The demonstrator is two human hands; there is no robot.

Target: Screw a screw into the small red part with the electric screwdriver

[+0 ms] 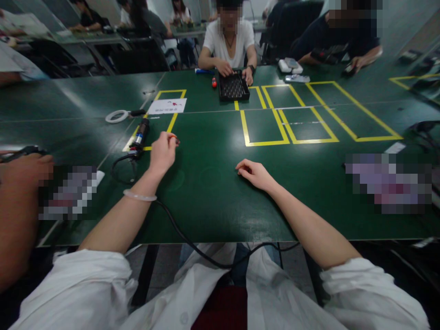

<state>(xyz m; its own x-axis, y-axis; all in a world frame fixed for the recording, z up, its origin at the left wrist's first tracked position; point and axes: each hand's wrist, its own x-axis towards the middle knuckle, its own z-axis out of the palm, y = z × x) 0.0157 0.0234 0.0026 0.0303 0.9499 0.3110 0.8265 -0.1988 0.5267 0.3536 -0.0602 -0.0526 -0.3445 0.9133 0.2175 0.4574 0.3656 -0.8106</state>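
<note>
My left hand (162,152) is raised a little over the green table (206,192), fingers pinched on a small orange-tipped object (174,137) that I cannot name. A clear bangle (139,196) sits on that wrist. Just left of the hand lies a black electric screwdriver (140,134) with its cable looping toward me. My right hand (253,173) rests on the table to the right, fingers loosely curled, with nothing visible in it.
Yellow tape rectangles (288,119) mark the far table. A person opposite handles a black grid tray (233,87), a red item (214,82) beside it. A white tape ring (117,116) and paper sheet (167,106) lie far left. Another person's arm (17,206) is at my left.
</note>
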